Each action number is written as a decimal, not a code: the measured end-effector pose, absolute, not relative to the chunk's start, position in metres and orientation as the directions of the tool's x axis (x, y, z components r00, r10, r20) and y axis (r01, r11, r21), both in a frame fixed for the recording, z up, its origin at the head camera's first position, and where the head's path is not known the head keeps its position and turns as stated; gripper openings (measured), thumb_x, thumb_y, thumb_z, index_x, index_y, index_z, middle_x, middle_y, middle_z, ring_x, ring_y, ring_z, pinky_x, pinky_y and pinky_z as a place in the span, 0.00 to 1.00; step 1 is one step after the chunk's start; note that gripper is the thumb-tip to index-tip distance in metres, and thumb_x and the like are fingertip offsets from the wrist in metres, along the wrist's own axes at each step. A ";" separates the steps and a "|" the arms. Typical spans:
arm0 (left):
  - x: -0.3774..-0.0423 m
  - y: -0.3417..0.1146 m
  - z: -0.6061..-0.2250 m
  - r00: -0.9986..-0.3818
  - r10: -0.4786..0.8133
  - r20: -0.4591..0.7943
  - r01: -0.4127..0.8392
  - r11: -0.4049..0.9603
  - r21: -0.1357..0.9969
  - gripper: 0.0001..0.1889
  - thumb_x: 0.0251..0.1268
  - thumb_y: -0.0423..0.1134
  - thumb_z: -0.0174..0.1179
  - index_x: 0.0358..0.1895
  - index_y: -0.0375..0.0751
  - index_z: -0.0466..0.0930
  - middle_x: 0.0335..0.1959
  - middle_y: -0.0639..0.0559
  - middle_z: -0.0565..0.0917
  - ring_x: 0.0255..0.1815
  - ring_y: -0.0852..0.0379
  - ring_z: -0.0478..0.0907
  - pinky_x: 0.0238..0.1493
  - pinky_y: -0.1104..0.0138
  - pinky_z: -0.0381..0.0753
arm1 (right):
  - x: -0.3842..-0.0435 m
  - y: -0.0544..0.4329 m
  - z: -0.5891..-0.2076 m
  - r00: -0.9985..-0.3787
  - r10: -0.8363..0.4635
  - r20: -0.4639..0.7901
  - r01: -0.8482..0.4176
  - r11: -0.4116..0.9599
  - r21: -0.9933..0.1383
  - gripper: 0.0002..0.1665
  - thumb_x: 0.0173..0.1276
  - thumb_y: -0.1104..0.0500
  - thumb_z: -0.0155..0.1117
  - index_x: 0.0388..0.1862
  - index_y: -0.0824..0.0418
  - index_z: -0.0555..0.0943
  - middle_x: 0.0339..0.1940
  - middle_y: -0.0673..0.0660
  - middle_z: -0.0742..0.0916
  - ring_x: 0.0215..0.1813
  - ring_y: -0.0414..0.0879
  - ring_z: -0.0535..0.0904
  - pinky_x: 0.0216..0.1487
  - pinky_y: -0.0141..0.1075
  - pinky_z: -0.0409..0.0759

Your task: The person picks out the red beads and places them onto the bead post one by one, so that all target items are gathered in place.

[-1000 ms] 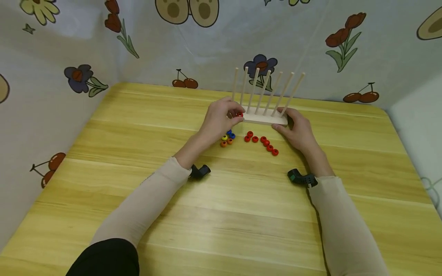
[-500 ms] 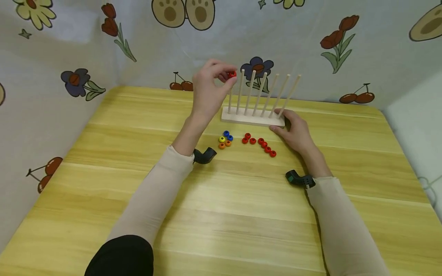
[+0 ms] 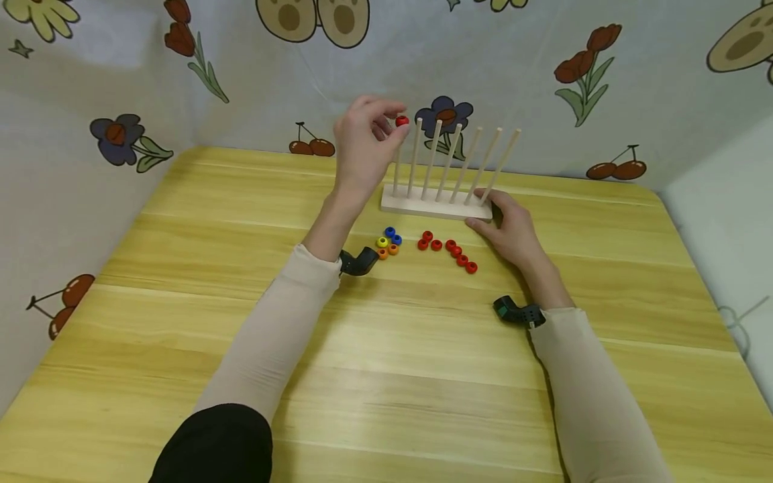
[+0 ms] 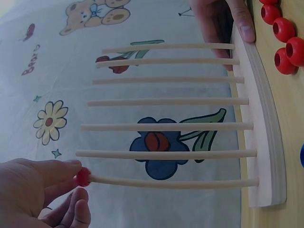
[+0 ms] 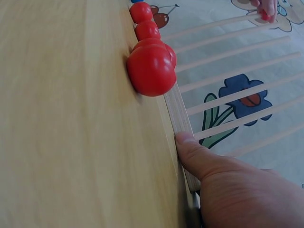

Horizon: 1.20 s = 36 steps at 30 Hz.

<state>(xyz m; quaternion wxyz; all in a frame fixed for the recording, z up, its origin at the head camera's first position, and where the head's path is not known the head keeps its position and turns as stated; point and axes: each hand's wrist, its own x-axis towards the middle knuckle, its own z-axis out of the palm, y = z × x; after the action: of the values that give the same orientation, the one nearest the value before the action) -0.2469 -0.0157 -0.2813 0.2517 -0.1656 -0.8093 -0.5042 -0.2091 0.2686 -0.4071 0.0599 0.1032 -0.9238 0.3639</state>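
My left hand [image 3: 366, 144] pinches a red bead [image 4: 82, 177] between thumb and fingers, right at the tip of the leftmost peg [image 4: 171, 183]. Whether the peg has entered the bead's hole I cannot tell. The wooden peg rack [image 3: 436, 207] stands upright with a row of several thin pegs, none bearing a bead. At the rack's right end my right hand [image 3: 510, 228] grips the base, its thumb [image 5: 194, 151] on the near edge. In front of the rack lie several loose red beads [image 3: 456, 251].
Left of the red beads sits a small cluster with blue beads [image 3: 390, 232], a yellow bead [image 3: 382, 242] and orange beads [image 3: 393, 249]. A patterned cloth [image 3: 253, 87] hangs behind the wooden table [image 3: 386, 376]. Both wrists wear black cameras [image 3: 360, 261].
My left hand has risen from beside the rack's base to the top of the leftmost peg, carrying the red bead. My right hand still holds the rack's right end.
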 end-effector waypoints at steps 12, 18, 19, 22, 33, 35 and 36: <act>-0.241 -0.031 -0.284 -0.740 -0.009 0.672 0.621 0.372 0.689 0.09 0.61 0.37 0.71 0.42 0.37 0.89 0.37 0.43 0.82 0.30 0.56 0.76 0.35 0.69 0.78 | -0.211 0.267 -0.407 -0.972 -0.152 0.177 -0.232 0.713 -0.662 0.34 0.70 0.50 0.68 0.72 0.55 0.72 0.73 0.62 0.74 0.77 0.59 0.66 0.76 0.54 0.63; -0.239 -0.033 -0.299 -0.737 0.078 0.672 0.646 0.374 0.665 0.08 0.62 0.36 0.70 0.41 0.35 0.89 0.36 0.43 0.83 0.29 0.56 0.77 0.34 0.67 0.79 | -0.212 0.265 -0.404 -0.972 -0.157 0.177 -0.235 0.717 -0.656 0.34 0.70 0.50 0.68 0.72 0.55 0.72 0.73 0.62 0.74 0.77 0.59 0.65 0.77 0.54 0.62; -0.239 -0.034 -0.302 -0.746 0.092 0.660 0.639 0.379 0.669 0.08 0.62 0.36 0.70 0.41 0.36 0.89 0.36 0.43 0.83 0.29 0.56 0.77 0.34 0.68 0.79 | -0.212 0.266 -0.404 -0.972 -0.155 0.176 -0.233 0.718 -0.656 0.34 0.70 0.50 0.68 0.72 0.55 0.72 0.73 0.62 0.74 0.77 0.60 0.65 0.77 0.54 0.62; -0.238 -0.035 -0.313 -0.767 0.135 0.627 0.623 0.388 0.679 0.08 0.62 0.36 0.70 0.41 0.36 0.89 0.35 0.43 0.82 0.29 0.56 0.77 0.34 0.68 0.78 | -0.212 0.267 -0.403 -0.974 -0.151 0.168 -0.224 0.718 -0.658 0.34 0.70 0.50 0.68 0.72 0.55 0.72 0.73 0.62 0.74 0.77 0.60 0.65 0.77 0.54 0.62; -0.236 -0.031 -0.343 -0.816 0.300 0.494 0.578 0.437 0.689 0.07 0.61 0.34 0.70 0.40 0.35 0.88 0.34 0.46 0.85 0.31 0.55 0.78 0.34 0.67 0.79 | -0.213 0.268 -0.403 -0.975 -0.147 0.164 -0.219 0.716 -0.663 0.34 0.69 0.50 0.68 0.72 0.56 0.72 0.73 0.62 0.74 0.77 0.60 0.65 0.77 0.54 0.62; -0.235 -0.028 -0.347 -0.823 0.359 0.440 0.566 0.448 0.692 0.07 0.62 0.34 0.70 0.40 0.35 0.88 0.33 0.47 0.84 0.31 0.56 0.78 0.34 0.68 0.78 | -0.213 0.268 -0.404 -0.976 -0.147 0.164 -0.219 0.719 -0.659 0.34 0.70 0.50 0.68 0.72 0.56 0.72 0.73 0.62 0.74 0.77 0.60 0.65 0.77 0.54 0.62; -0.235 -0.026 -0.350 -0.828 0.388 0.404 0.554 0.457 0.696 0.07 0.62 0.34 0.70 0.40 0.36 0.88 0.34 0.48 0.85 0.32 0.57 0.78 0.34 0.69 0.78 | -0.212 0.269 -0.404 -0.976 -0.146 0.163 -0.218 0.722 -0.657 0.34 0.70 0.50 0.68 0.72 0.56 0.72 0.73 0.62 0.74 0.77 0.60 0.65 0.77 0.54 0.62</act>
<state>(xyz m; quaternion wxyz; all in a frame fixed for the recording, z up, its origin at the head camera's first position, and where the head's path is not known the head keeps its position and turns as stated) -0.2351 -0.0260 -0.3501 0.0941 -0.2775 -0.8483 -0.4411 -0.2123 0.2686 -0.4042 0.0499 0.0980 -0.9265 0.3600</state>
